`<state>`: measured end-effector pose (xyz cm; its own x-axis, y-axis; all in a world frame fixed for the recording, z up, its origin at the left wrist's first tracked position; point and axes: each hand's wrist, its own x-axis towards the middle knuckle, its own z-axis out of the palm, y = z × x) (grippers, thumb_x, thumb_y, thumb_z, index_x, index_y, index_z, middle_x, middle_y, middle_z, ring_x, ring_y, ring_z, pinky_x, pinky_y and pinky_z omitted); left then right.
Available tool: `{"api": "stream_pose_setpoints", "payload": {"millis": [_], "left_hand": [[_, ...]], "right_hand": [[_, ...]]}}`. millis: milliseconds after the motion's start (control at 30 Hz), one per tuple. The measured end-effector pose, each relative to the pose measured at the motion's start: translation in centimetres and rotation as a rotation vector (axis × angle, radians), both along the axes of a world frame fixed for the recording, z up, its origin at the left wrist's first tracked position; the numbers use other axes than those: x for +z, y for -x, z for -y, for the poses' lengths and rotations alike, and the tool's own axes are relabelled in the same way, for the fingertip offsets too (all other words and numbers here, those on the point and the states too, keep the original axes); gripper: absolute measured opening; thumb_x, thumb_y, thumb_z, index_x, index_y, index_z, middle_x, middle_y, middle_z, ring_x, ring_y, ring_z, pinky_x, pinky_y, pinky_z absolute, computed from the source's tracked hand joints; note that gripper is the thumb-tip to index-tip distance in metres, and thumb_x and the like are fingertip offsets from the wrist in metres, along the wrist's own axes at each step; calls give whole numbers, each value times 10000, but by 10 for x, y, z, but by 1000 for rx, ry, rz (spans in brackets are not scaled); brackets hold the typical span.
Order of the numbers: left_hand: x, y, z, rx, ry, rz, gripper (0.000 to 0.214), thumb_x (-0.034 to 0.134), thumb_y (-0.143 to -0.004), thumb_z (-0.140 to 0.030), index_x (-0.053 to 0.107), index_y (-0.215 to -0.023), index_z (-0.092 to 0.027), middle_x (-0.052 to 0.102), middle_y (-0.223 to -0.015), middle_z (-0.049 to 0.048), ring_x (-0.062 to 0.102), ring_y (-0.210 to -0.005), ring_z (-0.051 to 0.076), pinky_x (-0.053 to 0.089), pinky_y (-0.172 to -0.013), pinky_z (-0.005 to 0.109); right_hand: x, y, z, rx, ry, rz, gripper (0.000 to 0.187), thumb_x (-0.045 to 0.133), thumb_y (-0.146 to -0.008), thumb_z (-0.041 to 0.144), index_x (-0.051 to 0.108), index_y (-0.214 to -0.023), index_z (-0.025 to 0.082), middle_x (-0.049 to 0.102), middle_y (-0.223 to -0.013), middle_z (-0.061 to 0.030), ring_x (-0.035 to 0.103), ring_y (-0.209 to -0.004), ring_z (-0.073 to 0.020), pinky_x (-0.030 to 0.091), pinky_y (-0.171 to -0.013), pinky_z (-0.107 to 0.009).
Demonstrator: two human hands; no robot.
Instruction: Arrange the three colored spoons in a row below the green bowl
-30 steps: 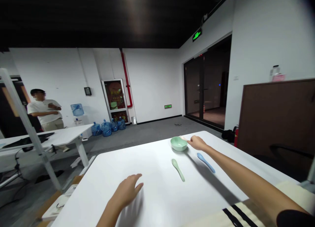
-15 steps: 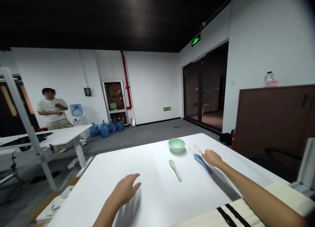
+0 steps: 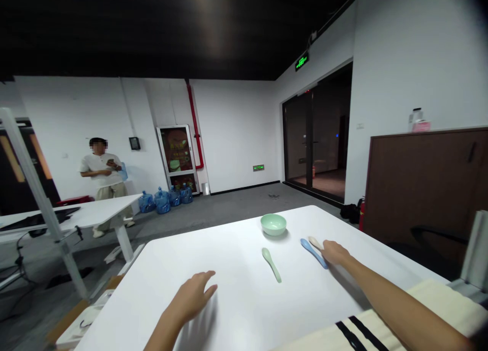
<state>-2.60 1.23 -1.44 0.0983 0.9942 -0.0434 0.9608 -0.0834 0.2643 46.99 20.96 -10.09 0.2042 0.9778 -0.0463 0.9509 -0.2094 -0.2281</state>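
My right hand [image 3: 334,253] is closed around the handle of a cream spoon [image 3: 314,243], whose bowl end sticks out past the fingers. Right beside it on the left lies a blue spoon [image 3: 313,253], flat on the white table [image 3: 236,310]. A pale green spoon [image 3: 271,264] rests nearer the table's middle. Behind the spoons stands a green bowl [image 3: 273,225], upright. On the left, my left hand [image 3: 195,293] hovers at the tabletop with fingers spread and nothing in them. Whether the cream spoon touches the table is hard to make out.
A second white table [image 3: 95,213] stands at the left, with a person [image 3: 101,170] behind it holding a phone. Blue water jugs [image 3: 162,200] sit on the floor by the wall. A brown cabinet [image 3: 419,183] is at the right.
My right hand has moved the cream spoon back toward me and to the right, down beside the blue spoon. The person behind has stepped rightward. My left hand is nearly unmoved.
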Motion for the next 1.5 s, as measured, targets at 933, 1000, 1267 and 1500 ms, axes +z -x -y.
{"api": "stream_pose_setpoints", "payload": {"millis": [933, 1000, 1267, 1500], "left_hand": [[1, -1, 0, -3, -3, 3, 546, 394, -924, -508, 515, -1385, -242, 574, -1408, 75, 507, -1299, 255, 399, -1058, 393], [1, -1, 0, -1, -9, 15, 540, 402, -920, -513, 522, -1377, -253, 585, -1396, 71, 516, -1289, 256, 406, -1049, 390], [8, -4, 4, 1, 5, 9, 554, 400, -917, -498, 519, -1387, -229, 586, -1393, 80, 513, -1293, 276, 403, -1053, 399], [6, -4, 5, 7, 2, 9, 558, 398, -921, -495, 515, -1394, -222, 584, -1391, 88, 524, -1281, 278, 405, -1054, 409]], "right_hand": [[7, 37, 6, 170, 3, 17, 381, 569, -785, 217, 576, -1162, 165, 678, -1094, -151, 666, -947, -268, 407, -659, -286], [16, 45, 7, 183, 2, 0, 295, 577, -795, 252, 614, -1066, 141, 675, -1080, -164, 667, -925, -264, 400, -640, -281], [39, 87, 4, 288, 22, -13, 184, 639, -765, 323, 653, -798, 142, 703, -888, -116, 665, -788, -214, 369, -604, -262], [21, 103, 10, 268, 12, -6, 206, 613, -779, 265, 653, -931, 132, 705, -1037, -165, 680, -855, -246, 396, -642, -283]]}}
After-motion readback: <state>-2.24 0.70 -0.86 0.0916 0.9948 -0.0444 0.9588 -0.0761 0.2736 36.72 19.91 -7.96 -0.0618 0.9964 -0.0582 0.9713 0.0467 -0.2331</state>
